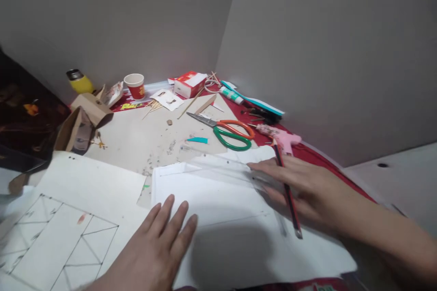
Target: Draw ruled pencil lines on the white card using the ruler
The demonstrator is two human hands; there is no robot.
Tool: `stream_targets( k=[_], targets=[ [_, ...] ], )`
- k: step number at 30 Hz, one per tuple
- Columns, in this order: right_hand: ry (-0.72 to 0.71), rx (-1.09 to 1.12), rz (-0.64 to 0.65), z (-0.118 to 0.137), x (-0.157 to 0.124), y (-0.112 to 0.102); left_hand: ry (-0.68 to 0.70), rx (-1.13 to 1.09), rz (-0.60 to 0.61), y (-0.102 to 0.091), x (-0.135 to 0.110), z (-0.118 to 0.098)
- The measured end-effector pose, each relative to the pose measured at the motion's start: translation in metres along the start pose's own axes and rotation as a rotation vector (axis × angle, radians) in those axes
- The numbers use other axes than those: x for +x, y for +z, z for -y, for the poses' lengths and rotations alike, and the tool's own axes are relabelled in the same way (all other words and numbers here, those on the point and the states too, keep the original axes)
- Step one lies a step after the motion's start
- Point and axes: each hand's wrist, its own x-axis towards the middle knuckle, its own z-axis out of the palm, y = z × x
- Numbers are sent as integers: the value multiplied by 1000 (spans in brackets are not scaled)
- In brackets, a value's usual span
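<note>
My left hand [155, 245] lies flat with its fingers stretched out on a white sheet of paper [225, 209], holding nothing. My right hand [300, 186] reaches in from the right and rests on the same sheet with its fingers extended. A red and black pencil [287, 191] runs between its fingers. Under those fingertips lies a clear plastic ruler [221, 166], and the hand touches its right end.
A second white sheet with drawn lines [58, 236] lies at the left. Beyond are orange and green scissors [232, 134], a pink glue gun [283, 138], a red paper cup [135, 85], a red and white box [189, 84], a glue tube [232, 95], cardboard pieces [82, 120] and a yellow bottle [79, 82].
</note>
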Motion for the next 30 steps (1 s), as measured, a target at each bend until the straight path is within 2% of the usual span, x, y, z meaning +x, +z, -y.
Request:
stream_targets(
  k=[2,4,6,8,12,14,17,21,25,27,29,30],
  targets=[
    [44,76,-17,-9,0,-2,38,82,-34,11,-5,8],
    [148,217,-18,-16,6,-2,79,170,-89,19,-10,13],
    [275,394,18,-22,18,1,103,225,-139,24,-14,14],
    [338,502,77,-28,34,6,84,242,-124,26,-17,11],
    [347,665,84,-43,61,19,2,225,-28,25,-18,5],
    [337,696,59,-51,67,26,15,218,-65,22,-14,7],
    [326,643,-15,-64,75,34,50,205,-89,13,-5,15],
    [320,591,-75,-70,86,29,10,131,41,-4,7,20],
    [234,525,-87,-45,83,8,-39,26,99,-13,9,18],
    [69,310,-15,-25,75,2,-61,-16,120,-14,8,19],
    [-171,198,49,-5,66,3,-64,-36,120,-15,8,20],
    [-209,147,74,2,63,6,-55,-31,102,-16,8,21]
  ],
)
